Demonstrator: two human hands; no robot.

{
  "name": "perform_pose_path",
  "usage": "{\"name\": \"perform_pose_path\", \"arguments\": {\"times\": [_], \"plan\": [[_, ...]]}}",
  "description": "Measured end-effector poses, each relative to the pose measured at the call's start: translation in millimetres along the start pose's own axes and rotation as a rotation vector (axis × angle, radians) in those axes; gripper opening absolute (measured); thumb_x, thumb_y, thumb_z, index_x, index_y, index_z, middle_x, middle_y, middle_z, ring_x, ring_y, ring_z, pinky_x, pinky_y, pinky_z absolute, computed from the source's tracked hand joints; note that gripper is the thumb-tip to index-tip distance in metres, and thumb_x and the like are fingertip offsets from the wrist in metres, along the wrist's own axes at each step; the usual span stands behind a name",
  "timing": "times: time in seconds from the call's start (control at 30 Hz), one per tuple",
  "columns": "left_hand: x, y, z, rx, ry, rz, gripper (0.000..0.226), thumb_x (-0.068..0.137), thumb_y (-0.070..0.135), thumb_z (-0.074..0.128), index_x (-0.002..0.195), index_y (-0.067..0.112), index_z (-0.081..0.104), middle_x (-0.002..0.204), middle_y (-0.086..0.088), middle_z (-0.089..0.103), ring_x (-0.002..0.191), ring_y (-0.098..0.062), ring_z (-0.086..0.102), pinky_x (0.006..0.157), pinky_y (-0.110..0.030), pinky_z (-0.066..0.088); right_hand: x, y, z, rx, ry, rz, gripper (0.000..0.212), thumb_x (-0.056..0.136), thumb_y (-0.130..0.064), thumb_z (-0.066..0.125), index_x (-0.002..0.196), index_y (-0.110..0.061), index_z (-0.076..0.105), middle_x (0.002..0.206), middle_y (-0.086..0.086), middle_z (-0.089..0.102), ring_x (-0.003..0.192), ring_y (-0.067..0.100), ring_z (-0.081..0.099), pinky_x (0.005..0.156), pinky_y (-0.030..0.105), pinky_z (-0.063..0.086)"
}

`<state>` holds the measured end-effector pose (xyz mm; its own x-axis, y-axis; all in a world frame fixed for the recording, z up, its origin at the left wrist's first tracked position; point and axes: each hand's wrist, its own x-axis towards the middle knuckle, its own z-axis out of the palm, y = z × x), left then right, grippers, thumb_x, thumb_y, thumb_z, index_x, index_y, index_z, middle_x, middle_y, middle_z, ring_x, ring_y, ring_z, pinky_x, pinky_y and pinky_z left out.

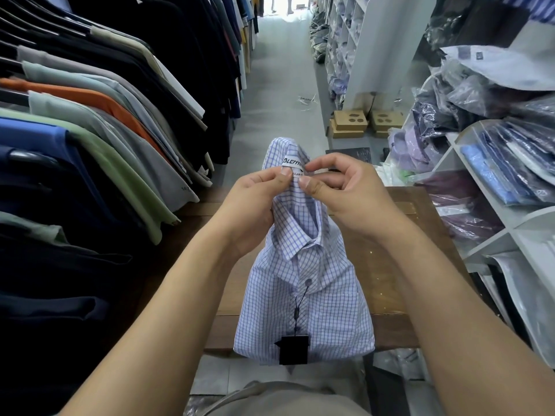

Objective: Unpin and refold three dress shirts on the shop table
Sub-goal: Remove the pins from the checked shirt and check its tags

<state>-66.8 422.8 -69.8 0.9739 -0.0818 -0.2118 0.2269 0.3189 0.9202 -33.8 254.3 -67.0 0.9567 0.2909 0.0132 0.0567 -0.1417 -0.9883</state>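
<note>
A folded white dress shirt with a blue check (312, 289) is held up over the brown wooden shop table (399, 280), its collar end raised toward me. My left hand (255, 205) grips the collar band from the left, thumb beside the white brand label (292, 163). My right hand (345, 190) pinches the collar fabric just right of the label with thumb and forefinger. A black price tag (293, 349) hangs on a cord from the shirt's front button. No pin can be made out.
A dense rack of hanging shirts (90, 130) lines the left side. White shelves (495, 190) with bagged folded shirts stand on the right. Cardboard boxes (350, 123) sit on the floor past the table, and a grey aisle runs ahead.
</note>
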Motion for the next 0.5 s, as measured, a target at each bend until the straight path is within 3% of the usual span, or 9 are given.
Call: {"name": "perform_pose_path", "arguments": {"times": [0.17,0.33,0.43,0.5], "plan": [[2,-3,1,0.028,0.026,0.034,0.024,0.104,0.014,0.050,0.101,0.003,0.072,0.102,-0.015,0.074,0.093,-0.024,0.071,0.087,-0.033,0.059,0,0,-2,0.136,0.078,0.030,0.023,0.083,-0.011,0.080,0.100,-0.015,0.065,0.090,0.005,0.079,0.091,0.021,0.075,0.088,0.036,0.059],[5,-4,4,0.056,0.166,0.023,0.026,0.101,0.016,0.059,0.115,-0.003,0.070,0.112,-0.019,0.073,0.108,-0.032,0.070,0.102,-0.045,0.053,-1,3,-1,0.115,0.137,0.011,0.021,0.084,-0.013,0.080,0.098,-0.019,0.066,0.090,0.002,0.079,0.092,0.017,0.075,0.092,0.038,0.058],[4,-7,7,0.198,0.262,0.096,0.020,0.097,0.023,0.066,0.105,0.006,0.074,0.105,-0.016,0.075,0.102,-0.030,0.072,0.099,-0.048,0.055,-1,5,1,0.135,0.153,0.003,0.024,0.083,-0.012,0.081,0.099,-0.021,0.065,0.090,0.001,0.079,0.093,0.016,0.075,0.094,0.038,0.057],[5,-12,7,0.317,0.339,0.172,0.012,0.092,0.029,0.073,0.094,0.017,0.073,0.099,-0.010,0.076,0.091,-0.021,0.073,0.092,-0.045,0.058,0,5,1,0.163,0.161,0.009,0.026,0.083,-0.011,0.081,0.100,-0.021,0.064,0.090,0.001,0.079,0.093,0.016,0.075,0.093,0.037,0.057]]}}
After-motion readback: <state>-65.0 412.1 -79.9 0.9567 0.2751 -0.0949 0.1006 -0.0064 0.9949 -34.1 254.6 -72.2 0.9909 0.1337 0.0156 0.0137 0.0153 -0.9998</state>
